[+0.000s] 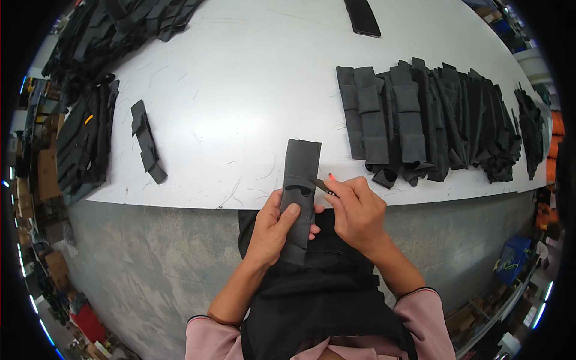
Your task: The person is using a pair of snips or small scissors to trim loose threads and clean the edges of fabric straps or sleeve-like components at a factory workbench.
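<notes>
A dark grey fabric strip with sewn loops is gripped by my left hand, its thumb on top and fingers curled round behind. The strip's far end lies over the table's front edge, and its near end hangs toward my body. One loop stands slightly gaping above my left thumb. My right hand pinches a small dark-bladed tool, which looks like thread snips, with a red bit showing by the fingertips. Its tip is at the strip's right edge, beside the gaping loop. My right palm hides most of the tool.
Many similar strips lie in a row at the right of the white table. A single strip lies at the left, near piled dark fabric pieces. A black phone rests at the far side. Loose threads are scattered about.
</notes>
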The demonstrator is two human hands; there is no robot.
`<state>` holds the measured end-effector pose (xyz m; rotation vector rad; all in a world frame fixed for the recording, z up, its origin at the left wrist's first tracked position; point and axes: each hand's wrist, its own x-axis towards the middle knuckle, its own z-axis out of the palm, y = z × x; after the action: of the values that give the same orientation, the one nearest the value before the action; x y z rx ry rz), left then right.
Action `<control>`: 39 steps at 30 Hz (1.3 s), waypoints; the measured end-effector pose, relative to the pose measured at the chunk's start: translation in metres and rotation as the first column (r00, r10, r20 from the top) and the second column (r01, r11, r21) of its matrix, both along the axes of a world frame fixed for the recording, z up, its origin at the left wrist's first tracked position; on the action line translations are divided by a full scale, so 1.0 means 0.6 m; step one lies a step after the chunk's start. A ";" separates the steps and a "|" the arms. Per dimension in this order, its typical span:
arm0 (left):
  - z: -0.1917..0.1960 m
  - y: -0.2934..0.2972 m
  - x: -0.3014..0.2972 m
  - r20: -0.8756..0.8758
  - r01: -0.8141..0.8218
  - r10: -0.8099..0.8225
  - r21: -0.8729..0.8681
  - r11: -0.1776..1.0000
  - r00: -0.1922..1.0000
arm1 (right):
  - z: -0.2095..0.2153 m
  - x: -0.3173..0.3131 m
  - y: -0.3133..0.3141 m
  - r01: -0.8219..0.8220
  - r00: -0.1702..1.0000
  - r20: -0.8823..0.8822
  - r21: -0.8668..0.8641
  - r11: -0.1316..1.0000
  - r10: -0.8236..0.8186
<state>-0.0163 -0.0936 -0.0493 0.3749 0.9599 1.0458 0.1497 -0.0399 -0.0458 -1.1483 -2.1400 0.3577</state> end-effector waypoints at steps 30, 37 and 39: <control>-0.007 -0.009 0.014 -0.334 0.042 -0.024 0.049 0.998 0.942 | -0.007 -0.017 0.003 -0.082 0.994 -0.068 -0.021 0.996 0.081; -0.009 -0.011 0.015 -0.375 0.046 -0.022 0.056 0.997 0.927 | -0.014 -0.019 -0.009 -0.056 0.994 -0.096 -0.073 0.996 0.049; -0.004 -0.009 0.017 -0.366 0.043 -0.019 0.058 0.997 0.930 | -0.014 -0.021 -0.014 -0.023 0.967 -0.253 -0.208 0.978 -0.031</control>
<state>-0.0064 -0.0988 -0.0516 0.6540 1.2496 0.9983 0.1373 -0.0484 -0.0540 -1.1526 -1.9077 0.7049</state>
